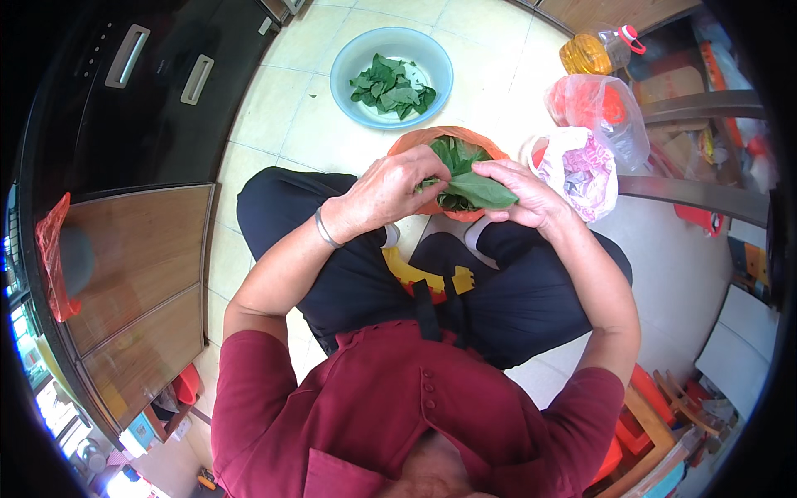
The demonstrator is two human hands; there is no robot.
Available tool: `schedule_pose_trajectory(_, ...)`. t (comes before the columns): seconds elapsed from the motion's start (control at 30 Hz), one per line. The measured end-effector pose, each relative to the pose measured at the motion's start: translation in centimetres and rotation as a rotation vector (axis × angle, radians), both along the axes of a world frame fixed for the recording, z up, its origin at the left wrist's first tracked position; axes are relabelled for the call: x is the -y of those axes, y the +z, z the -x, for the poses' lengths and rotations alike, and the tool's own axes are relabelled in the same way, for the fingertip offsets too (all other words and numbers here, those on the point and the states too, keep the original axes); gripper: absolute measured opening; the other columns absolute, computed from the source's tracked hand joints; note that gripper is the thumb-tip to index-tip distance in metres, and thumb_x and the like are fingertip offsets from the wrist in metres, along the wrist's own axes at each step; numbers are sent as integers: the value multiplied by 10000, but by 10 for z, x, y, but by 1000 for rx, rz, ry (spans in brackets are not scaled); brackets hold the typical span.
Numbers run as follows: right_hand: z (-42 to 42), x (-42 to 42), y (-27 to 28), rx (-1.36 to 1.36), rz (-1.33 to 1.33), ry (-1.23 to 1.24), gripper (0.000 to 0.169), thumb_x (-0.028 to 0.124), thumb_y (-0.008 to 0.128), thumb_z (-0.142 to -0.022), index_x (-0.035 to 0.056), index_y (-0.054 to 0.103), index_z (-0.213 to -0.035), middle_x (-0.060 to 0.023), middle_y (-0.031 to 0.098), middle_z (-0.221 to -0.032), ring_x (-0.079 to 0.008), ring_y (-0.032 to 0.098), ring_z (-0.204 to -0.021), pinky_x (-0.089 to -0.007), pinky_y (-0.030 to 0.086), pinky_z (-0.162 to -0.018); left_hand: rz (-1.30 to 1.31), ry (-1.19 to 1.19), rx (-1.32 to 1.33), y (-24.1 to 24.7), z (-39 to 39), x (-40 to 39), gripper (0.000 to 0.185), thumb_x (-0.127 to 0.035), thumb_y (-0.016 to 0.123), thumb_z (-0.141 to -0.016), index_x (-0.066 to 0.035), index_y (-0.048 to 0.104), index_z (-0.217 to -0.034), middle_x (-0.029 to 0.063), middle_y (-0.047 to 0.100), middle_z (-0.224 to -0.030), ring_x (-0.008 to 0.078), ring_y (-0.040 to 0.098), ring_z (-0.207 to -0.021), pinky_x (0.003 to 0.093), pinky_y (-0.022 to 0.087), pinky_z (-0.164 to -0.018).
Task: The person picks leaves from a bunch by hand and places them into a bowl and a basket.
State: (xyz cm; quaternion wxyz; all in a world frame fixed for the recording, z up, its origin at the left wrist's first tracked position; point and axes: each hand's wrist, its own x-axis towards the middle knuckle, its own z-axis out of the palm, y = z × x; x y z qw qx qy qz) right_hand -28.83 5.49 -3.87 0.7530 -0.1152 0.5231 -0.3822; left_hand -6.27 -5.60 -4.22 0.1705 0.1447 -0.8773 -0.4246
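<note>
My left hand point(398, 183) pinches the stem end of a green leaf point(479, 190) between thumb and fingers. From the other side, my right hand point(520, 193) holds the broad part of that leaf. Both hands are over an orange-red plastic bag point(429, 136) that stands open between my knees with more leafy greens point(457, 151) inside. Beyond the bag, a light blue plastic basin point(339, 78) stands on the floor with torn green leaves point(389, 87) in it.
Right of the bag are a white and pink plastic bag point(579, 177), a clear bag with red contents point(594, 106) and a bottle of yellow oil point(588, 55). A black appliance front point(155, 93) and wooden cabinet doors point(140, 261) line the left.
</note>
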Motion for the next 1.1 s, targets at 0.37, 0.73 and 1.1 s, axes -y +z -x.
schedule_pose_trajectory(0.37, -22, -3, 13, -1004, 620, 384, 195, 204, 675, -945, 45, 672, -1058, -165, 696, -846, -269, 682, -747, -393, 519, -690, -129, 24, 130, -10, 0, -4, 110, -57, 671, -887, 13, 670, -972, 146, 685, -830, 270, 684, -745, 371, 536, -703)
schedule_pose_trajectory(0.73, -28, -9, -6, -956, 621, 397, 115, 120, 633, -933, 47, 600, -1016, -160, 664, -768, -294, 685, -687, -400, 503, -632, -313, 109, 233, -7, 6, -9, 131, -101, 699, -911, 19, 703, -964, 132, 710, -827, 193, 679, -724, 331, 541, -670)
schedule_pose_trajectory(1.1, -34, -6, -10, -1003, 620, 437, 168, 151, 622, -876, 55, 590, -1011, -220, 645, -785, -390, 650, -745, -465, 471, -671, -244, 69, 142, -13, 5, -13, 137, -114, 722, -884, 12, 692, -928, 134, 691, -791, 192, 651, -710, 342, 524, -665)
